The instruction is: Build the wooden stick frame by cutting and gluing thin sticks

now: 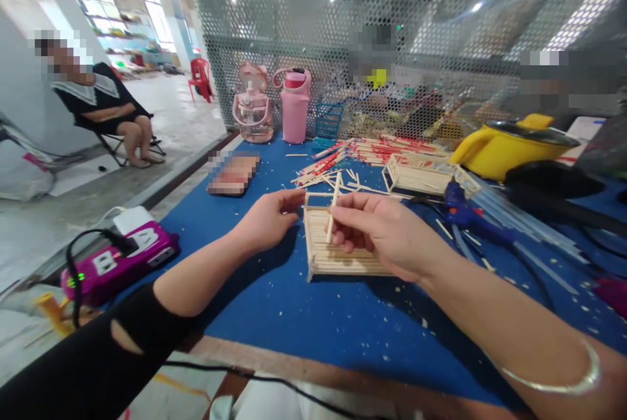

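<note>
A small frame of pale wooden sticks lies on the blue table top, with a raised edge at its left end. My right hand pinches a short wooden stick over the frame, the stick standing nearly upright. At the frame's upper left corner is my left hand, its thumb and forefinger curved toward that corner; the fingertips touch or nearly touch it. Behind the frame lie loose sticks and a second stick structure.
A blue glue gun with clear glue sticks lies at right, near a yellow pot. Pink bottles, red-wrapped sticks and a phone are behind. A purple power strip is left. A person sits beyond.
</note>
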The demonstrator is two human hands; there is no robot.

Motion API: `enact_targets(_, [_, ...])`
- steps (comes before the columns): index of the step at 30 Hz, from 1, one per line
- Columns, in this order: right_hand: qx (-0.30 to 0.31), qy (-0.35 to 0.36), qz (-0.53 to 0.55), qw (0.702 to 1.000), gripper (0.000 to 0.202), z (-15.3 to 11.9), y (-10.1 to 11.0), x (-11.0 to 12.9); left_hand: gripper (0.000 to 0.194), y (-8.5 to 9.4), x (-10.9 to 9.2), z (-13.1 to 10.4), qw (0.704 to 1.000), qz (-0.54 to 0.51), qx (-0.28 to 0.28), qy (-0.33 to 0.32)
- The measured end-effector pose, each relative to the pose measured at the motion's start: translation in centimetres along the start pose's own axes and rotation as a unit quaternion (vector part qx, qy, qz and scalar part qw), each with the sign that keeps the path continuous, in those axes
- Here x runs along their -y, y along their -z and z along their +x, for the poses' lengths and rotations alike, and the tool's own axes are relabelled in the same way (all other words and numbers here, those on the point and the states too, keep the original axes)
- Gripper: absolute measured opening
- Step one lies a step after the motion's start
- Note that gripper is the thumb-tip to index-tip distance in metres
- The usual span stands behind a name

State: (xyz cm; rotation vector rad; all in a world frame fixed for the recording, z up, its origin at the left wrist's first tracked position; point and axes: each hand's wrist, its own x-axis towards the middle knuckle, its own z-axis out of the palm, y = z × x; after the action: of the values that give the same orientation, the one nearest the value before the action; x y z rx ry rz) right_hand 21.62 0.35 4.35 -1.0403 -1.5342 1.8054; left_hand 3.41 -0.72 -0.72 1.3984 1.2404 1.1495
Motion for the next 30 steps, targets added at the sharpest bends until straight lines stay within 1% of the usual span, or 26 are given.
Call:
enact_targets(3, [0.021,-0.019,0.009,1.000,0.014,0.4,0.0,-0.3,0.048,0.2,-0.2,-1.6,0.994,0.002,-0.107,0.014])
enact_targets(5, [0.035,-0.037,0.019,0.999,0.014,0.6,0.1,-0.6,0.056,-0.2,-0.2,-3.3,0.991,-0.019,-0.131,0.025])
enact_targets(7, [0.054,-0.050,0.023,0.997,0.017,0.7,0.3,-0.9,0.064,-1.0,-0.2,-5.3,0.991,-0.041,-0.123,0.029])
enact_targets(9, [0.070,-0.061,0.020,0.995,0.020,0.8,0.3,-1.1,0.072,-1.9,-0.1,-7.0,0.994,-0.056,-0.093,0.032])
enact_targets(11, [0.077,-0.073,0.012,0.994,0.020,0.8,0.4,-1.1,0.086,-2.4,0.0,-8.2,0.996,-0.058,-0.063,0.037])
enact_targets(14, [0.087,-0.089,-0.006,0.992,0.020,0.9,0.4,-1.0,0.104,-2.4,0.0,-8.6,0.997,-0.046,-0.029,0.051])
enact_targets(16, [0.095,-0.094,-0.018,0.991,0.018,1.1,0.4,-0.9,0.105,-1.9,0.0,-8.3,0.997,-0.039,-0.016,0.066])
enact_targets(18, [0.101,-0.099,-0.031,0.989,0.017,1.4,0.4,-0.9,0.095,-1.5,0.0,-7.8,0.996,-0.042,-0.011,0.078])
enact_targets(21, [0.107,-0.103,-0.047,0.988,0.016,1.6,0.4,-1.0,0.059,-1.3,0.0,-7.5,0.995,-0.047,-0.029,0.078])
enact_targets(23, [0.110,-0.103,-0.058,0.987,0.017,1.7,0.4,-1.0,0.034,-1.6,-0.1,-7.7,0.996,-0.024,-0.054,0.067])
enact_targets(24, [0.110,-0.104,-0.063,0.986,0.018,1.7,0.3,-1.0,0.026,-1.9,-0.2,-7.8,0.996,-0.006,-0.066,0.057])
enact_targets(27, [0.102,-0.109,-0.071,0.986,0.018,1.6,0.0,-0.8,0.011,-2.9,-0.3,-8.3,0.994,0.038,-0.100,0.018])
enact_targets(30, [0.097,-0.112,-0.078,0.986,0.019,1.7,-0.2,-0.6,0.006,-4.0,-0.2,-8.6,0.989,0.065,-0.133,-0.006])
